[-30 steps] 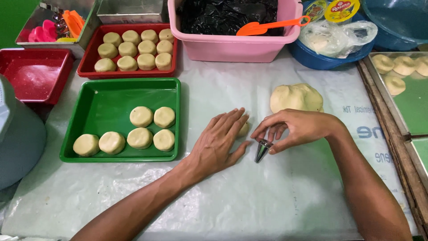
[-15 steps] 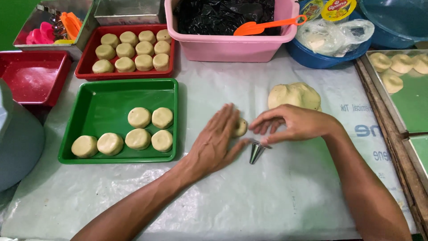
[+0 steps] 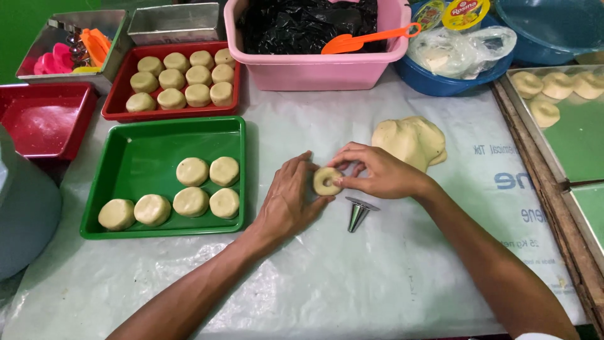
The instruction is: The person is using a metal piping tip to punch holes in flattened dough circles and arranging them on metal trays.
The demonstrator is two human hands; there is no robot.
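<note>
**Head view: dough ring pinched between both hands, centre frame**

We have the left hand (image 3: pixel 286 204) lying flat on the sheet, fingertips against the left edge of the dough ring (image 3: pixel 327 181). Right hand (image 3: pixel 377 173) pinches the ring's right side, thumb at the hole in its middle. Neither hand is clenched; both are lightly grasping the same piece. The ring sits on the plastic table cover (image 3: pixel 390 271), centre of the frame, just left of the dough lump (image 3: pixel 410 140).

The metal cone cutter (image 3: pixel 358 214) stands free just below the right hand, wide end up, untouched.

Judgement on doing this step well:
- Keep pressure light and even from both sides; the dough looks soft and the ring will go oval if one thumb pushes harder.
- Support the ring from the left while the right thumb works the hole, so the wall stays the same thickness all round.
- Keep it flat on the sheet rather than lifting it.
- Mind the cone: it is near the right wrist and looks easy to tip.

Left of the frame: green tray (image 3: pixel 126 230) with six round dough discs (image 3: pixel 190 171); red tray (image 3: pixel 119 113) above it holds more.
</note>
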